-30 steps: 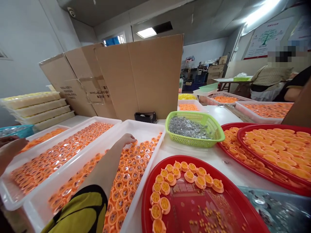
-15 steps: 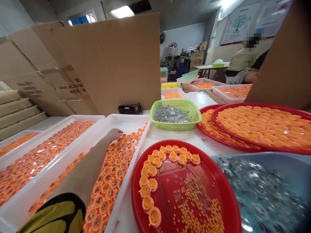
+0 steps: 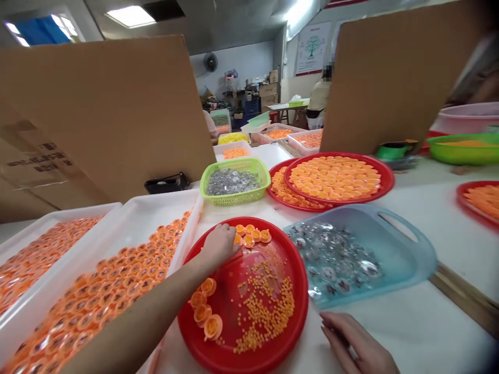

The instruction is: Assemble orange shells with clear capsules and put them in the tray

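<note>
At a long white worktable (image 3: 393, 327), I lean over a round red plastic tray (image 3: 300, 296) that sits right in front of me. My left hand (image 3: 220, 246) rests on the tray's upper left part, just beside a short arc of orange caps with yellow centres (image 3: 251, 235). My fingers (image 3: 230, 243) are bunched together and curled down, their tips hidden under the back of my hand, so I cannot tell whether they pinch a cap. A few more caps (image 3: 203, 314) lie in a curved row at the tray's lower left, and a scatter of small orange granules (image 3: 265, 306) covers its middle. My right hand (image 3: 353, 345) lies empty on the table at the bottom of the view, its fingers (image 3: 331, 324) loosely apart, near the tray's rim. Just to the right sits a pale blue translucent tray (image 3: 405, 249) heaped with shiny silvery discs (image 3: 331, 259). To the left, a long white tray (image 3: 187, 200) holds rows of orange caps, with a second white tray (image 3: 58, 215) beyond it. Ahead stand a green basket of silvery pieces (image 3: 234, 182) and two overlapping red trays of orange caps (image 3: 335, 179). Tall cardboard sheets (image 3: 97, 114) rise on either side, and a person (image 3: 319, 98) sits far down the room.
</note>
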`<state>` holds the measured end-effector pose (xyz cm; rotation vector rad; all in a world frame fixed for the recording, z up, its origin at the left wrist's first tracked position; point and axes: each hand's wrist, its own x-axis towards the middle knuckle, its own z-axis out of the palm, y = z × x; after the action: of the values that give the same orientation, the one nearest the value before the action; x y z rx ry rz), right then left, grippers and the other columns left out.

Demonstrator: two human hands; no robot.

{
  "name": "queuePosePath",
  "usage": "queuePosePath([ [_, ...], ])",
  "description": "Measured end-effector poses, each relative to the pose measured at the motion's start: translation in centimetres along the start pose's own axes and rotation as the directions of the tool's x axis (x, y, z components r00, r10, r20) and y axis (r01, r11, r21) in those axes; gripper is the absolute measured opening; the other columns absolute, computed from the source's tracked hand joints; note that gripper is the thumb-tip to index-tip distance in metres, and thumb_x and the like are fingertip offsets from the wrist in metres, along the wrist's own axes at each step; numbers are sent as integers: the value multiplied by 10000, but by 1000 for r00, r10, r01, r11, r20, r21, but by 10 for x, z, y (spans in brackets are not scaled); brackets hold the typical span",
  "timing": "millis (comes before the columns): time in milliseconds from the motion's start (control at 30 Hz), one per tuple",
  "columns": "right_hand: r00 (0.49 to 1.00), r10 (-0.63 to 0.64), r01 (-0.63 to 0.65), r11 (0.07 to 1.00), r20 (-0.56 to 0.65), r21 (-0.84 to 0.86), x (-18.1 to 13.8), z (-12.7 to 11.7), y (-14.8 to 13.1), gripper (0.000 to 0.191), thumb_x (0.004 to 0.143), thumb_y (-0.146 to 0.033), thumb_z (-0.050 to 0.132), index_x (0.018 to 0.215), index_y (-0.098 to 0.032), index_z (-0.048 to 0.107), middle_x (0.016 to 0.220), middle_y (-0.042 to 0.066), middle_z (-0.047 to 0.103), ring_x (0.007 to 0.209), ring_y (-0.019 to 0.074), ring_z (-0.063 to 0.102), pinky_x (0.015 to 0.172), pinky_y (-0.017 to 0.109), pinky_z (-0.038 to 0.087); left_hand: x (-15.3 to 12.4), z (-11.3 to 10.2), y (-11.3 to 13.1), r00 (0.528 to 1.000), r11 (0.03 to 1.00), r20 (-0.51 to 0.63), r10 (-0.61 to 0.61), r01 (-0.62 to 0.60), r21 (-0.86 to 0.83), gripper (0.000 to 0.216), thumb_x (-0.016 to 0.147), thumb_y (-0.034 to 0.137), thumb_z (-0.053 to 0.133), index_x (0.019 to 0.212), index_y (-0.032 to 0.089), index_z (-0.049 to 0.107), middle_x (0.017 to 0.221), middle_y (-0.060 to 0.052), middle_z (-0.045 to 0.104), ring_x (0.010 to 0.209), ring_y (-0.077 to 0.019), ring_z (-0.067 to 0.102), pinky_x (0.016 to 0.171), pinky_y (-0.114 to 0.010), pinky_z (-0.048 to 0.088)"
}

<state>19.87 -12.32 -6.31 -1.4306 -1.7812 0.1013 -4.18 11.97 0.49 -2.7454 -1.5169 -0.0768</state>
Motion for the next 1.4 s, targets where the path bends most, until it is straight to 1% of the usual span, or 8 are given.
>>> queuePosePath([
  [167,998,68,-69,994,-15,-85,22,-18,2,175,933,-178,416,1048,-194,548,913,64,631,846,173,624,709,261,523,2,8,8,1000,999,15,-2,1,44,211,812,277,525,955,149,612,962,-145,622,960,-305,553,776,-377,446],
  [267,988,132,-95,922,74,-375,47,-33,15,194,938,-157,400,999,-176,583,903,68,611,815,177,600,710,283,489,-3,9,12,1000,999,24,-14,13,40,161,828,270,494,899,173,603,943,-125,625,931,-284,565,747,-347,443],
  [367,961,208,-66,810,181,-582,76,-39,25,115,883,-152,523,848,-176,629,830,59,595,789,199,583,685,301,449,-8,11,18,998,998,10,-54,54,12,200,821,271,510,987,183,576,996,-116,620,966,-271,561,761,-327,436],
  [500,936,220,2,776,274,-631,99,-32,29,86,750,-179,709,745,-167,624,806,67,595,811,243,578,642,310,403,-14,17,22,992,991,-13,-122,121,-61,264,806,290,536,1021,141,572,1026,-141,609,989,-270,557,822,-335,426],
  [767,899,207,103,757,386,-645,94,-26,47,83,770,-97,640,753,-163,592,747,57,602,730,238,584,595,316,326,-35,27,28,977,942,-32,-211,195,-272,234,793,288,559,998,184,605,986,-89,660,950,-239,597,801,-318,446],
  [1033,900,164,134,778,404,-614,88,-29,67,181,799,-56,502,693,-197,543,696,30,581,704,210,575,580,301,321,-69,4,46,963,825,-105,-247,152,-545,281,790,291,558,1059,224,594,954,-33,681,795,-171,626,714,-272,473],
  [1200,959,167,-8,823,229,-568,85,-42,63,177,871,-249,415,743,-222,534,726,17,577,608,176,569,479,280,317,-72,6,43,948,799,11,-319,275,-535,313,737,253,603,1043,193,634,1003,-76,693,893,-231,642,782,-323,479],
  [1400,989,135,-112,949,60,-294,88,-51,35,154,870,-310,429,814,-224,544,703,-1,608,587,143,586,534,245,431,-80,-1,48,955,821,-124,-268,160,-548,246,769,294,588,991,200,634,977,-67,678,894,-216,626,789,-314,479],
])
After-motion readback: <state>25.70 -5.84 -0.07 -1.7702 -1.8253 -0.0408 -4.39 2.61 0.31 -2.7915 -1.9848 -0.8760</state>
